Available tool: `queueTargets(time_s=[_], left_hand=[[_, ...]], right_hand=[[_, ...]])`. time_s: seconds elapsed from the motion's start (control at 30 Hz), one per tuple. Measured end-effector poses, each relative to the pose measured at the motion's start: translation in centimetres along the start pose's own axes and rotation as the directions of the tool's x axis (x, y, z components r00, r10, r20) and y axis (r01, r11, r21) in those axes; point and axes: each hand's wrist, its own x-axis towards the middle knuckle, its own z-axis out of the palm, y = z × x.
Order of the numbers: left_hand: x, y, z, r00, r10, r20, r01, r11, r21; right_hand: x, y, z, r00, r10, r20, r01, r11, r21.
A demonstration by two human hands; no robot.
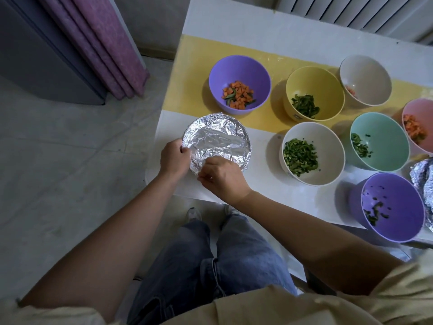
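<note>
Here: foil-covered dish [218, 137], crinkled silver, round, on surface [234, 24] just nearer than carrot bowl [239, 73]. Left grip [174, 158] pinches its left rim; right grip [222, 175] pinches near rim. Yellow bowl [314, 80] label unreadable.

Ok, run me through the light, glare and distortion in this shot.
Head view: the wide lens bows the table edges; the foil glares white in patches by the left hand and right hand; the near purple bowl throws a soft shadow to its left; the jeans and floor sit dim; nothing is badly blurred.
</note>
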Motion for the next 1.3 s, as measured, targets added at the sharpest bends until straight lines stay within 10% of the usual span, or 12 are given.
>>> queueTargets(time_s=[0.53,1.3], left_hand=[[-0.3,-1.3,1.4,0.961,-0.263,0.084,0.27,0.958,-0.093],[-3.1,0.0,2.0,0.972,-0.233,-0.043,0.237,0.958,0.161]], right_hand=[[0.7,-0.3,0.4,0.997,0.028,-0.073,-0.028,1.0,0.007],[1.2,-0.3,0.1,0.997,-0.061,-0.054,0.057,0.995,-0.077]])
